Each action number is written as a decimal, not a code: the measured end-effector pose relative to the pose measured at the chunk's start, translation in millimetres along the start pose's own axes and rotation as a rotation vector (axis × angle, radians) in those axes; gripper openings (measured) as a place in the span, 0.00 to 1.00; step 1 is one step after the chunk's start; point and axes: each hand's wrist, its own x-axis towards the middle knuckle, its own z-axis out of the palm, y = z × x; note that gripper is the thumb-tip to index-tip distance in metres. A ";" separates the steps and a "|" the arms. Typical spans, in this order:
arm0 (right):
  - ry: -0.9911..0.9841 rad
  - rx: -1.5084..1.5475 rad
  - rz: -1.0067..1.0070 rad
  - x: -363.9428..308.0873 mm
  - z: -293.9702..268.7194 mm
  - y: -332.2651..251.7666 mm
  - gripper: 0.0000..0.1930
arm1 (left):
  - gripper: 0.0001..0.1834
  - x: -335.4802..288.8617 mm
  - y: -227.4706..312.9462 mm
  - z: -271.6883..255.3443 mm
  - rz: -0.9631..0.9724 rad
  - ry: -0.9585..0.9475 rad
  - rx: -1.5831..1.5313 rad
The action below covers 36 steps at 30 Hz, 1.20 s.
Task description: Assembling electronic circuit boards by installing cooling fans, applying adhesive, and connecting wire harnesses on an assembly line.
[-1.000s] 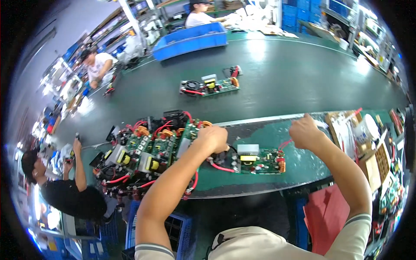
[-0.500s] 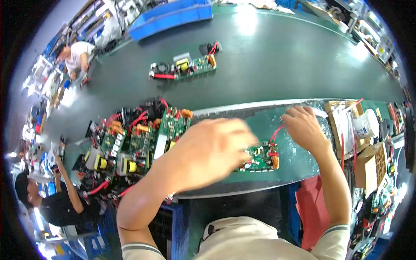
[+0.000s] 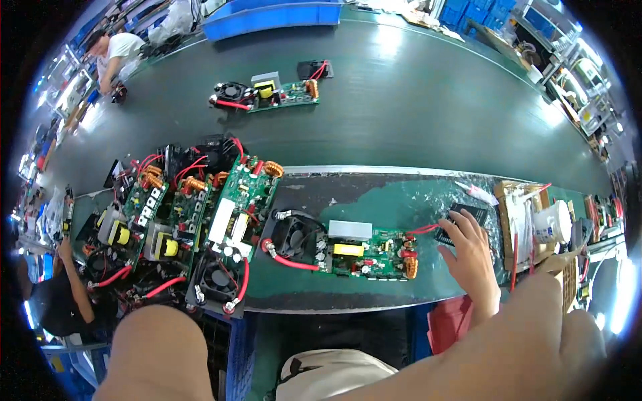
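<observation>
On the right part of the bench, my right hand (image 3: 469,248) lies with fingers stretched and apart on a small black panel (image 3: 476,215). Red wires join this panel to a green circuit board (image 3: 388,257) with a silver heat sink, a yellow transformer and a copper coil. A black fan (image 3: 294,239) with a thick red cable sits at the board's left end. Large bare-skin parts of my arms (image 3: 160,354) fill the lower edge, very close. My left hand's fingers cannot be made out there.
Several similar boards with fans (image 3: 221,220) crowd the left of the bench. Another board (image 3: 294,95) lies on the green belt beyond, below a blue bin (image 3: 274,20). A cardboard box (image 3: 511,234) and white tub (image 3: 554,222) stand right. A co-worker (image 3: 60,301) is at far left.
My left hand has left the circuit board, uncovering its fan and heat sink. My right hand has come down from the red wires onto the black panel. The view has shifted slightly.
</observation>
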 end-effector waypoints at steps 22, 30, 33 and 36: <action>0.222 0.561 0.095 -66.8 34.7 -14.4 0.22 | 0.16 -142.1 -47.4 151.5 -0.613 0.356 -0.026; 0.418 0.581 0.196 -65.0 14.6 2.0 0.10 | 0.15 -146.1 -30.4 201.1 -0.698 0.399 -0.682; 0.579 0.515 0.466 -47.5 4.8 50.5 0.09 | 0.18 -143.7 -35.6 200.7 -0.682 0.366 -0.641; 0.361 0.168 0.467 -29.2 -2.9 98.0 0.11 | 0.20 -140.7 -33.0 198.6 -0.722 0.294 -0.673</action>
